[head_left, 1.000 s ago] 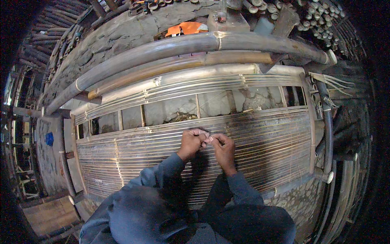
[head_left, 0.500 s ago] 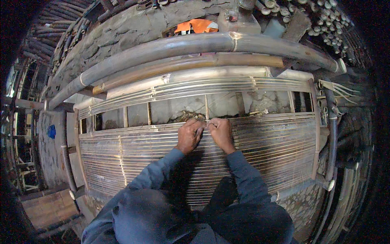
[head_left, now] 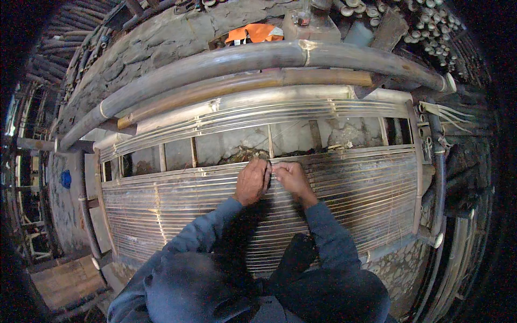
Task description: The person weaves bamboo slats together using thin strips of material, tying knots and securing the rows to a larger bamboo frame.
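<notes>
In front of me lies a wide slatted bamboo panel (head_left: pixel 161 215), its thin strips running left to right across a few cross-pieces. Both hands meet at its far slatted edge, close to the middle cross-piece (head_left: pixel 271 141). My left hand (head_left: pixel 252 180) is closed, fingertips bent down at the strip there. Just beside it, my right hand (head_left: pixel 291 182) pinches with thumb and forefinger. Whatever the fingers grip is too small or hidden to make out. Beyond a gap, a narrower band of strips (head_left: pixel 231 121) crosses the far part of the panel.
Thick bamboo poles (head_left: pixel 215 67) span the far side. An orange cloth (head_left: pixel 256 33) lies behind them. Cut bamboo ends (head_left: pixel 425 32) are stacked at the far right, and loose pale strips (head_left: pixel 447 113) stick out at the right. A wooden board (head_left: pixel 67 282) sits low on the left.
My right hand has dropped slightly and turned, its fingertips now closer to my left hand. The whole view has shifted a little; the left hand stays at the same spot on the panel.
</notes>
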A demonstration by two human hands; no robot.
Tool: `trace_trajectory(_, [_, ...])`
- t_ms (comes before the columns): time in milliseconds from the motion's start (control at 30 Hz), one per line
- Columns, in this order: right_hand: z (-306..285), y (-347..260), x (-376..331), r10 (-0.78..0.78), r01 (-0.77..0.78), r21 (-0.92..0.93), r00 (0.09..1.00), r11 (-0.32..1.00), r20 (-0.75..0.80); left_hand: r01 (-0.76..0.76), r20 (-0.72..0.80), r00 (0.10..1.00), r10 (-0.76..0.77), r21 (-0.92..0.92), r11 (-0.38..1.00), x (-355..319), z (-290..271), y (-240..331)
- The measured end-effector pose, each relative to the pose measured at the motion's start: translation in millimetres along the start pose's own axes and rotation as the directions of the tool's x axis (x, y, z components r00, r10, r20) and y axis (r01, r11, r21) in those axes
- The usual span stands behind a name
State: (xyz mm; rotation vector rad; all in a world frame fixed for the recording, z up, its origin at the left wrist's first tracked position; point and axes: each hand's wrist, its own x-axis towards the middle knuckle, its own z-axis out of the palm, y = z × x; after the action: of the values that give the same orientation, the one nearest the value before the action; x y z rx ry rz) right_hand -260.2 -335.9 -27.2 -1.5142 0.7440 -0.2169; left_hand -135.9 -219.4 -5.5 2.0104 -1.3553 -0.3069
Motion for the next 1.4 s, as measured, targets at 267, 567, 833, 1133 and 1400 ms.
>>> trace_trajectory(267, [19,-51,-42,-0.323,0.181,-0.487,0.920,0.854,-0.223,0.388,0.079,0.901,-0.427,-0.587,0.711,-14,14,-15])
trace_trajectory(567, [18,-23,-33,-0.160,0.138,-0.098,0.948,0.986,-0.275,0.588,0.439,0.790,-0.427,-0.738,0.331,-11,-2,-5])
trace_trajectory(833, [50,-5,-72,-0.136,0.083,-0.213,0.959,0.974,-0.248,0.515,0.333,0.857,-0.394,-0.497,0.699,-29,4,-6])
trace_trajectory(1133, [41,-24,-80,-0.193,0.116,-0.285,0.947,0.951,-0.257,0.493,0.303,0.869,-0.391,-0.458,0.740,-25,-4,1])
trace_trajectory(1400, [22,-8,-14,-0.146,0.073,-0.180,0.888,0.981,-0.435,0.062,-0.030,0.997,-0.066,-0.121,0.991,5,-11,9])
